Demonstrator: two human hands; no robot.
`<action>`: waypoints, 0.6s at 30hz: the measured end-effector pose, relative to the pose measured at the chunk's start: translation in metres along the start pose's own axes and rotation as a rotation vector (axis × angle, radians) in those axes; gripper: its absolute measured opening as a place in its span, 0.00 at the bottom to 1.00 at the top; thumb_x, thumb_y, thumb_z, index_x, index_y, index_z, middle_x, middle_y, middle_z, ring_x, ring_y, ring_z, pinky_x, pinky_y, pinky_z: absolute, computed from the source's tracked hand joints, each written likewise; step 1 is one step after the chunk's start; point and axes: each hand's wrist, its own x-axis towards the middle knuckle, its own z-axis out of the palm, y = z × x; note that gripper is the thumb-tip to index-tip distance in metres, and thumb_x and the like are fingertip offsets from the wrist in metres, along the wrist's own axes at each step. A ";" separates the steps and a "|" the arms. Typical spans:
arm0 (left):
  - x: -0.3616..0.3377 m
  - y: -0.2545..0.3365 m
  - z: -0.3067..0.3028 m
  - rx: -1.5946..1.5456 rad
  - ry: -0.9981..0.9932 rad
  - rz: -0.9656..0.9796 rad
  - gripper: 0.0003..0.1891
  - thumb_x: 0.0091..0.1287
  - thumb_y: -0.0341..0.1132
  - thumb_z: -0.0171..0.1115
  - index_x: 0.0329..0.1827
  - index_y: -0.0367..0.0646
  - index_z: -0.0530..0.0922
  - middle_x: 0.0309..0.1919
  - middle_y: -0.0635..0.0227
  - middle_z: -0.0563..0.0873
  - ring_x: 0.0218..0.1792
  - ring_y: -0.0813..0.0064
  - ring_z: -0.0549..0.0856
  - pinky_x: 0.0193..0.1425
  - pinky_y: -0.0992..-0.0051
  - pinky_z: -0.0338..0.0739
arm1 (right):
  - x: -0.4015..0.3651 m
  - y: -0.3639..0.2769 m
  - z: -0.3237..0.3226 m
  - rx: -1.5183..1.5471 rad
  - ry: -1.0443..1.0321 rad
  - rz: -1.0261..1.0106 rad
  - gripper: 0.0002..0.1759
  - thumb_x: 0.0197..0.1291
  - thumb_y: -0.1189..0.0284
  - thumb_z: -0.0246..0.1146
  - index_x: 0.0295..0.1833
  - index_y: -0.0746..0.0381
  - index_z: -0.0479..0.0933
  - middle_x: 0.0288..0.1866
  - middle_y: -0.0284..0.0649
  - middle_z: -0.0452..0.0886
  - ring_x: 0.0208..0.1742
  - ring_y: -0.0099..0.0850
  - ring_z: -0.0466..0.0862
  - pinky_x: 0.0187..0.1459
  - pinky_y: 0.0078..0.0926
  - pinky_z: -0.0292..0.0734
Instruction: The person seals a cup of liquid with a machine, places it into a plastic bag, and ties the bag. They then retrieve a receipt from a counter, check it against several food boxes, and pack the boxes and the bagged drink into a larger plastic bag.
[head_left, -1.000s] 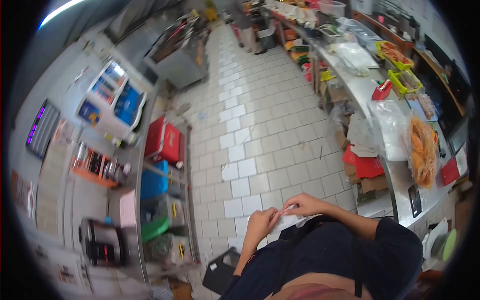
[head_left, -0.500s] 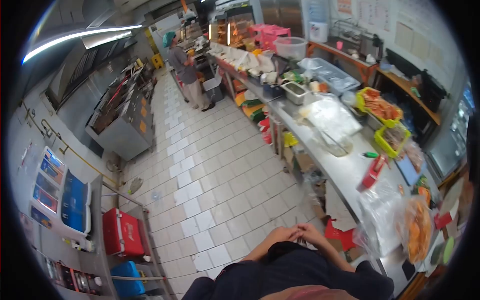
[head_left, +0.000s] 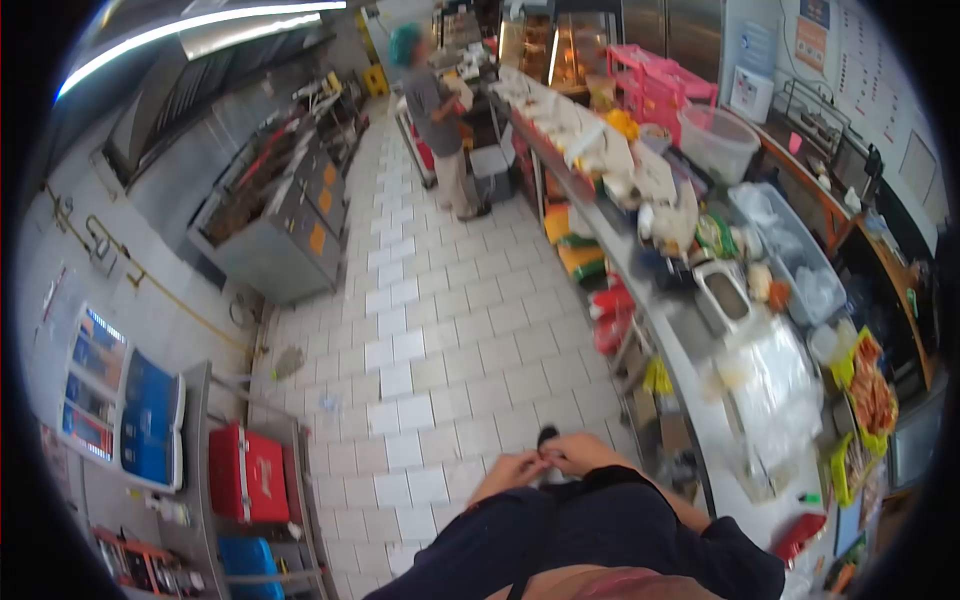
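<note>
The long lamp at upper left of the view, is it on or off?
On: the long lamp glows bright white along its visible length.

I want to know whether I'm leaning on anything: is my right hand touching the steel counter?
Apart. The head view shows floor tiles between your right hand and the near edge of the steel counter.
</note>
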 end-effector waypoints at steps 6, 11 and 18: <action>0.229 0.025 -0.077 0.233 -0.399 0.423 0.13 0.63 0.49 0.54 0.37 0.49 0.75 0.23 0.57 0.79 0.26 0.55 0.79 0.28 0.62 0.71 | 0.098 0.068 -0.140 0.055 0.070 0.225 0.10 0.53 0.67 0.57 0.38 0.59 0.78 0.32 0.46 0.80 0.35 0.45 0.79 0.37 0.35 0.73; 0.384 0.049 -0.124 0.386 -0.516 0.594 0.16 0.63 0.52 0.52 0.36 0.49 0.75 0.21 0.58 0.79 0.25 0.55 0.79 0.26 0.61 0.71 | 0.173 0.115 -0.244 -0.017 0.241 0.312 0.08 0.52 0.69 0.60 0.37 0.60 0.78 0.30 0.47 0.79 0.30 0.44 0.79 0.33 0.31 0.73; 0.547 -0.036 -0.134 0.450 -0.543 0.302 0.16 0.58 0.50 0.52 0.37 0.48 0.78 0.30 0.56 0.82 0.34 0.56 0.82 0.35 0.61 0.75 | 0.317 0.245 -0.280 -0.033 0.191 0.225 0.12 0.53 0.65 0.57 0.36 0.60 0.78 0.29 0.49 0.79 0.32 0.46 0.80 0.35 0.37 0.74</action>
